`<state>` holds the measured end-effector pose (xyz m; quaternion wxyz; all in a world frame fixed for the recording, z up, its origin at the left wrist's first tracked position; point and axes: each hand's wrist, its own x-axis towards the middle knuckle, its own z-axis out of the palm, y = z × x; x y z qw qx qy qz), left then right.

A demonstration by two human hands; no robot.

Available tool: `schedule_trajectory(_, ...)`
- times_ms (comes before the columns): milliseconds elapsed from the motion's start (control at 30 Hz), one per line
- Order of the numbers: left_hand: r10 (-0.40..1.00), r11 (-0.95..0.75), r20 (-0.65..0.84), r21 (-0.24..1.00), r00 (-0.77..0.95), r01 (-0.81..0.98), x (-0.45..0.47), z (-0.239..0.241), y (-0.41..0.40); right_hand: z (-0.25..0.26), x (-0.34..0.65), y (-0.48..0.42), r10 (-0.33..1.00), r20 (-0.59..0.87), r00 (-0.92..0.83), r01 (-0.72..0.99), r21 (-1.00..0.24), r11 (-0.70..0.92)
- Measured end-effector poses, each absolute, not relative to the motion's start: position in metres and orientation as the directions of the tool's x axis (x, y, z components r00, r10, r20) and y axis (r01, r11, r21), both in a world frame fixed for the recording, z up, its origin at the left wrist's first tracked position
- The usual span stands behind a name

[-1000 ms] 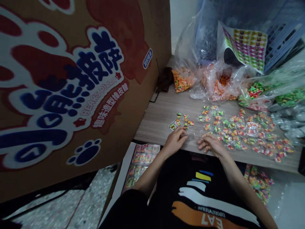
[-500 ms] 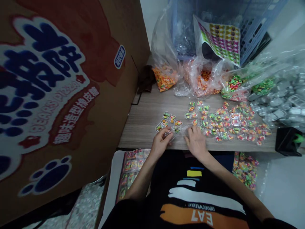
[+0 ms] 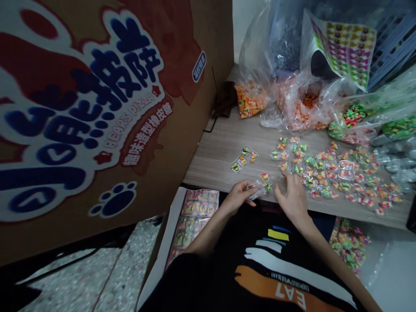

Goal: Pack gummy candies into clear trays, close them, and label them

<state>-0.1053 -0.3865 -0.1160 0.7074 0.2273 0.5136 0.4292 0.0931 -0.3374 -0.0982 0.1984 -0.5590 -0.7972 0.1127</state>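
Note:
My left hand [image 3: 241, 197] is closed on clear plastic shells [image 3: 256, 191], low over the table's front edge. Touching or just beyond these shells is a small clear tray [image 3: 265, 177] with orange and green candies in it. My right hand [image 3: 292, 197] rests at the table, thumb and fingers apart, nothing plainly held between them. Two more filled clear trays, an upper one [image 3: 249, 153] and a lower one [image 3: 238, 164], lie farther off to the left. Right of my right hand spreads a large group of filled trays [image 3: 321, 173].
A big printed carton [image 3: 182, 108] walls off the left. Along the back stand bags of orange candies [image 3: 250, 102], a bag of green and red candies [image 3: 354, 115], a sticker sheet [image 3: 351, 47] and a blue crate [image 3: 394, 56]. Clear shells [image 3: 398, 160] pile up at right.
The view has swung left, so everything sits farther right. One filled tray has come nearer to my body, beside the left hand. My left hand has lifted the clear shells slightly into view.

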Motion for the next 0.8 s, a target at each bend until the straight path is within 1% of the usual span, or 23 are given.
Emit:
schedule_trajectory(67,0.83,0.541,-0.543,0.73,0.128,-0.417,-0.1,-0.115,-0.388,-0.102,0.088,-0.337,0.947,0.148,-0.286,0.817,-0.478,0.322)
schedule_trajectory(167,0.828,0.535,-0.546,0.702,0.127,-0.47,-0.098,-0.115,-0.391,-0.108,0.08,-0.336,0.944,0.134,-0.302,0.815,-0.477,0.329)
schedule_trajectory(300,0.835,0.49,-0.549,0.708,0.04,-0.508,-0.11,-0.115,-0.396,-0.114,0.074,-0.339,0.894,0.163,-0.417,0.795,-0.412,0.446)
schedule_trajectory(400,0.836,0.468,-0.548,0.727,-0.015,-0.502,-0.121,-0.114,-0.4,-0.117,0.071,-0.342,0.857,0.16,-0.49,0.793,-0.326,0.515)
schedule_trajectory(533,0.835,0.474,-0.551,0.725,-0.007,-0.499,-0.124,-0.115,-0.402,-0.124,0.067,-0.343,0.843,0.141,-0.519,0.823,-0.185,0.537)
schedule_trajectory(600,0.834,0.473,-0.551,0.724,-0.01,-0.502,-0.122,-0.117,-0.4,-0.129,0.066,-0.343,0.84,0.118,-0.53,0.829,-0.134,0.543)
schedule_trajectory(700,0.835,0.467,-0.549,0.728,-0.019,-0.502,-0.121,-0.118,-0.399,-0.135,0.064,-0.343,0.834,0.115,-0.54,0.828,-0.105,0.551)
schedule_trajectory(800,0.837,0.47,-0.547,0.725,-0.007,-0.503,-0.123,-0.118,-0.399,-0.137,0.064,-0.343,0.806,0.131,-0.577,0.798,-0.121,0.591)
